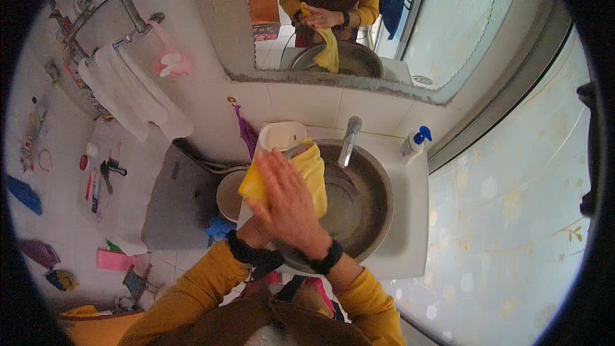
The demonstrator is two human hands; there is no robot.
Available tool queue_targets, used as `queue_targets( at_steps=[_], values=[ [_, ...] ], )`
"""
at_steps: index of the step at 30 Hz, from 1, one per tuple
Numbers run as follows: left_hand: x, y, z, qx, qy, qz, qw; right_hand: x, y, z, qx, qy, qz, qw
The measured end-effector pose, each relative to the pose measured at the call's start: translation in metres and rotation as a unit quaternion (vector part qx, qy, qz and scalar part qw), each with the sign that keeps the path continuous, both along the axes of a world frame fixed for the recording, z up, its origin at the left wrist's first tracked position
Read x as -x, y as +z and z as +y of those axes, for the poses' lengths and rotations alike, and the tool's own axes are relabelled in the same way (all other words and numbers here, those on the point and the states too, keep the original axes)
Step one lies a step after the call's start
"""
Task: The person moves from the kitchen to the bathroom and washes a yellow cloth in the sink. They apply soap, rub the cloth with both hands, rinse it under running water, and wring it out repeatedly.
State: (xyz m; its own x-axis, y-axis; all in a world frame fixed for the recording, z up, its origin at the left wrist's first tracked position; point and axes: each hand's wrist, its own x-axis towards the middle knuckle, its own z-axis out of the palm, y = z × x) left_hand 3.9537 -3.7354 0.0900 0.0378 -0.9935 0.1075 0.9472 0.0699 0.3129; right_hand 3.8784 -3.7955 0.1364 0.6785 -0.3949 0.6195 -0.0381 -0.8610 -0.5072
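Observation:
A wet-looking yellow cloth [314, 178] is pressed between my two hands above the left side of a dark round wash basin [382, 202]. My right hand [290, 202] lies over it, fingers extended and slightly blurred. Beneath is my left hand [254, 233], mostly hidden by the right hand and the cloth. One end of the cloth hangs down over the basin, as the mirror [480, 19] also shows. Behind the basin stands a chrome faucet [350, 139]; whether water runs is not plain. Both wrists wear black bands.
A white soap dish [269, 129] with a bar of soap sits at the counter's back left. On the right stands a pump bottle [412, 146] with a blue top. White towels [129, 91] hang from a rail at left. A frosted patterned glass panel [499, 230] borders the right side.

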Motion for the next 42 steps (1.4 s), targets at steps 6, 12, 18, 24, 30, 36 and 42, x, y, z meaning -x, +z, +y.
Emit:
queue_targets(
  at_steps=[6,12,18,24,30,36,42],
  values=[
    [0.002,0.005,0.012,-0.207,0.007,-0.030,0.978,-0.002,0.001,-0.028,-0.250,-0.099,-0.033,0.963],
    [-0.007,0.001,0.025,-0.129,0.007,-0.006,0.992,-0.015,0.021,0.015,-0.068,-0.001,0.077,0.995],
    [-0.014,-0.005,0.023,-0.174,-0.015,0.035,0.984,-0.016,0.023,0.001,-0.091,-0.130,0.047,0.986],
    [-0.006,0.002,0.034,-0.181,0.018,0.056,0.982,-0.017,-0.017,0.024,-0.141,-0.130,0.008,0.981],
    [-0.007,0.011,0.048,-0.159,-0.110,0.128,0.973,0.003,-0.046,-0.050,-0.387,-0.023,-0.246,0.889],
    [-0.028,0.015,0.048,-0.082,-0.055,0.128,0.987,0.040,-0.017,0.033,-0.314,-0.139,-0.159,0.926],
    [-0.036,0.008,0.046,-0.132,-0.039,0.097,0.986,0.026,-0.001,0.081,-0.200,-0.073,0.054,0.976]
  ],
)
